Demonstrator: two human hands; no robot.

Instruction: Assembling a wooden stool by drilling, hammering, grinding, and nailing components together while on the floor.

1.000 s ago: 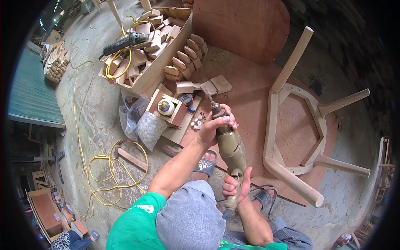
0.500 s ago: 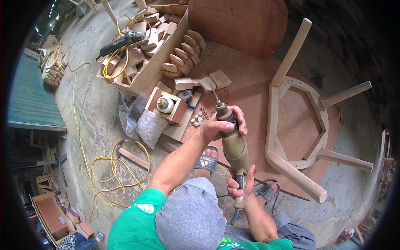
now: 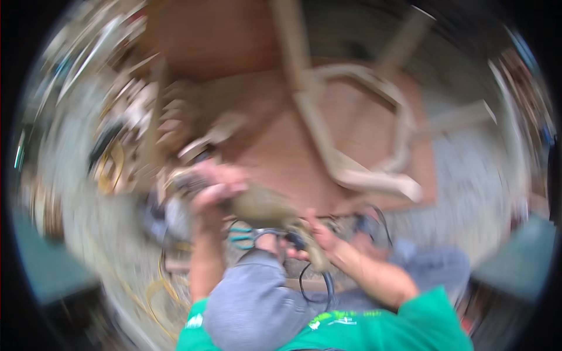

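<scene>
The picture is heavily blurred by motion. My left hand (image 3: 213, 186) grips the front end of an olive-green electric hand tool (image 3: 260, 207). My right hand (image 3: 319, 237) holds the tool's rear handle, where a black cord (image 3: 310, 275) hangs down. The tool lies roughly level above my grey-clad knee (image 3: 246, 292). Beyond the hands, an unfinished pale wooden chair frame (image 3: 363, 169) lies on a reddish-brown board (image 3: 281, 158).
A blurred heap of wooden pieces and boxes (image 3: 146, 117) sits at the left. Yellow cable (image 3: 158, 281) lies looped on the grey ground at lower left. The grey ground (image 3: 468, 175) extends to the right of the board.
The view has swung sharply and blurred. The tool, upright before, now lies more level across my lap. Both hands still hold it; the chair frame now appears nearer the middle.
</scene>
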